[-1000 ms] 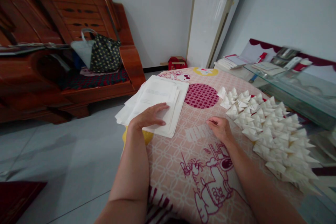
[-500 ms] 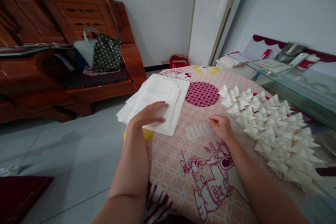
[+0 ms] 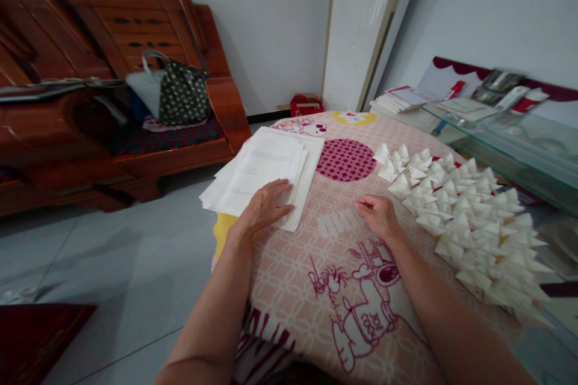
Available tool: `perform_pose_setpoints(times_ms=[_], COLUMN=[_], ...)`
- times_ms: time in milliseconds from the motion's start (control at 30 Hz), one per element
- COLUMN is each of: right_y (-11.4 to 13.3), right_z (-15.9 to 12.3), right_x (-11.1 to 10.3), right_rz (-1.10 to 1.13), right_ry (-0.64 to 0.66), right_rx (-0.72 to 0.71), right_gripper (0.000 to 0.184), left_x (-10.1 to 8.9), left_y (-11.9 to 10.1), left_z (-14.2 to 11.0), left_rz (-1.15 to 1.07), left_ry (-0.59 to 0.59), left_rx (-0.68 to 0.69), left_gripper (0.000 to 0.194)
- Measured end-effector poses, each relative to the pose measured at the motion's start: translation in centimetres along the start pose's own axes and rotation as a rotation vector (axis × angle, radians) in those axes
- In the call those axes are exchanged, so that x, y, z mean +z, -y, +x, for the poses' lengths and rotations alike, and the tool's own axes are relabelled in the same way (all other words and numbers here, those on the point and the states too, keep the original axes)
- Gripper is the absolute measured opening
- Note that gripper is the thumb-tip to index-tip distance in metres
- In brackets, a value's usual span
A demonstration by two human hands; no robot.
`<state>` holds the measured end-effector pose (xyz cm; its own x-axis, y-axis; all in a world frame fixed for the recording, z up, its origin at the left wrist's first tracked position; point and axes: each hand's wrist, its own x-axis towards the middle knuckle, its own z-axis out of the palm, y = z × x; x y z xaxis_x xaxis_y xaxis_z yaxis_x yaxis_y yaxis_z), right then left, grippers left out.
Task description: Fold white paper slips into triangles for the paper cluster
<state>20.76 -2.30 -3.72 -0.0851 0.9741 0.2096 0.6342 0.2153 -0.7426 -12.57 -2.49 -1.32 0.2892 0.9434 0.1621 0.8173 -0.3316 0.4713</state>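
Note:
A stack of paper sheets (image 3: 271, 162), loosely fanned and with faint print on the upper one, lies at the left of the round table. My left hand (image 3: 268, 207) rests on its near right corner, fingers spread and holding nothing. My right hand (image 3: 378, 213) lies on the patterned tablecloth (image 3: 289, 277), thumb and fingers curled together; whatever they might pinch is hidden. Right of that hand stand rows of pointed folded paper pieces (image 3: 469, 216), off-white and closely packed.
A glass-topped stand (image 3: 478, 126) with metal bowls and papers adjoins the table at right. Behind are a tall white air conditioner (image 3: 354, 42) and a wooden sofa (image 3: 180, 138) with a star-patterned bag (image 3: 185, 93). A stack of booklets (image 3: 397, 99) sits at the far edge.
My left hand has shifted a little right and toward the near corner of the paper stack. The right hand stays nearly where it was.

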Motion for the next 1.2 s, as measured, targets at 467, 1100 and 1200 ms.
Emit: perform_pose_setpoints(times_ms=[467,1100,1200], right_y=[0.0,0.0,0.0], right_z=[0.2,0.2,0.2], right_x=[-0.1,-0.2,-0.2], right_rz=[0.024,0.017,0.017], right_ry=[0.013,-0.003,0.001], right_rx=[0.000,-0.025,-0.017], right_gripper=[0.022,0.025,0.024], left_x=[-0.8,-1.8,-1.8], left_y=[1.6,1.4,1.6], left_z=[-0.3,-0.6,-0.6], left_rz=[-0.362,-0.527,-0.546], left_ry=[-0.061,-0.003,0.005], left_rx=[-0.009,-0.048,-0.036], left_gripper=[0.048,0.045,0.045])
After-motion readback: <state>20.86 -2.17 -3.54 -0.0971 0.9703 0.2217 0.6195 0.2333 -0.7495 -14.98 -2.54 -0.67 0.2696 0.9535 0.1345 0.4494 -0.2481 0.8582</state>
